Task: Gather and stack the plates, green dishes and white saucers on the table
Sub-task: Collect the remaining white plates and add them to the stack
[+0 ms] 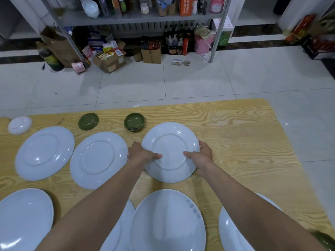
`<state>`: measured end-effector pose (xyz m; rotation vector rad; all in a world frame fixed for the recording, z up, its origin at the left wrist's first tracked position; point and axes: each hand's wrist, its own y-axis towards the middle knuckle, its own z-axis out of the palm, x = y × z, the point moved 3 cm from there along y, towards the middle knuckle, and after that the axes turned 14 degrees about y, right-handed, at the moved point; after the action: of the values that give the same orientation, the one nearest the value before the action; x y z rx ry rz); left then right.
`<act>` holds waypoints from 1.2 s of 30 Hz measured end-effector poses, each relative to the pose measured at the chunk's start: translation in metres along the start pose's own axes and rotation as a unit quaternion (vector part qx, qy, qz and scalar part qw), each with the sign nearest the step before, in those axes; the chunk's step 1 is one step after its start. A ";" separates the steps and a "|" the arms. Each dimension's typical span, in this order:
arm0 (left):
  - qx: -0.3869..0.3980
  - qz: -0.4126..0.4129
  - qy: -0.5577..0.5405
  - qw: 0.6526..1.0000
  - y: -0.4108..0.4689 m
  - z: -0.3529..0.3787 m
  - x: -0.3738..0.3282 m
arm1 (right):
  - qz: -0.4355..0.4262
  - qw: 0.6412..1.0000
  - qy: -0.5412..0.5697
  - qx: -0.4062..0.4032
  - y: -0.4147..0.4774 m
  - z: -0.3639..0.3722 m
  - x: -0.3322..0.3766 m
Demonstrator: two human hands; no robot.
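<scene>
An upside-down white plate (pixel 170 140) is lifted and tilted above the wooden table (pixel 244 142). My left hand (pixel 140 153) grips its left rim and my right hand (pixel 202 154) grips its right rim, thumbs on the plate's underside. Two more upside-down white plates (pixel 45 153) (pixel 97 159) lie to the left. Several large white plates lie along the near edge, one (pixel 167 221) directly below my arms. At the back stand an upright green dish (pixel 134 121), an overturned green dish (pixel 88 121) and an overturned white saucer (pixel 20 125).
Another green dish (pixel 324 240) peeks in at the bottom right corner. Bare wood stretches over the table's right half. Beyond the table is tiled floor (pixel 217 82), then a metal shelf rack (pixel 141 19) with boxes and bottles.
</scene>
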<state>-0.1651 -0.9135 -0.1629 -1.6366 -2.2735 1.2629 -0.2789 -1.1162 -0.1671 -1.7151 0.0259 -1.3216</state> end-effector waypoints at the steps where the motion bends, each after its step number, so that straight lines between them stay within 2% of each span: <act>1: -0.012 0.009 -0.015 1.000 -0.003 -0.001 -0.002 | -0.013 1.000 0.006 -0.001 -0.002 -0.001 0.003; 7: -0.053 0.038 -0.094 0.993 -0.026 -0.012 -0.015 | -0.067 0.995 0.064 -0.026 -0.017 -0.009 0.019; 12: -0.088 0.069 -0.157 0.981 -0.050 -0.020 -0.015 | -0.074 0.994 0.075 -0.036 -0.032 -0.013 0.034; 14: -0.080 0.059 -0.220 0.970 -0.057 -0.022 -0.014 | -0.073 0.992 0.098 -0.028 -0.039 -0.016 0.039; 17: -0.025 0.020 -0.364 0.931 -0.066 -0.024 -0.017 | -0.070 0.989 0.127 -0.002 -0.046 -0.022 0.042; 19: -0.004 0.036 -0.396 0.917 -0.070 -0.021 -0.019 | -0.061 0.987 0.151 0.006 -0.049 -0.026 0.038; 23: -0.002 0.092 -0.341 0.936 -0.078 -0.008 -0.002 | -0.076 0.983 0.166 0.021 -0.052 -0.039 0.022; 27: 0.023 0.163 -0.332 0.929 -0.082 0.004 0.018 | -0.080 0.988 0.105 0.081 -0.057 -0.057 0.006; 31: 0.038 0.184 -0.339 0.922 -0.085 0.010 0.022 | -0.056 0.987 0.072 0.134 -0.058 -0.076 -0.005; 36: 0.044 0.204 -0.337 0.918 -0.090 0.012 0.020 | -0.013 0.975 0.122 0.187 -0.066 -0.079 -0.008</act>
<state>-0.2479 -0.9123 -0.1209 -1.9279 -2.1741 2.2997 -0.3752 -1.1262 -0.1310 -1.2369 -0.0987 -1.4464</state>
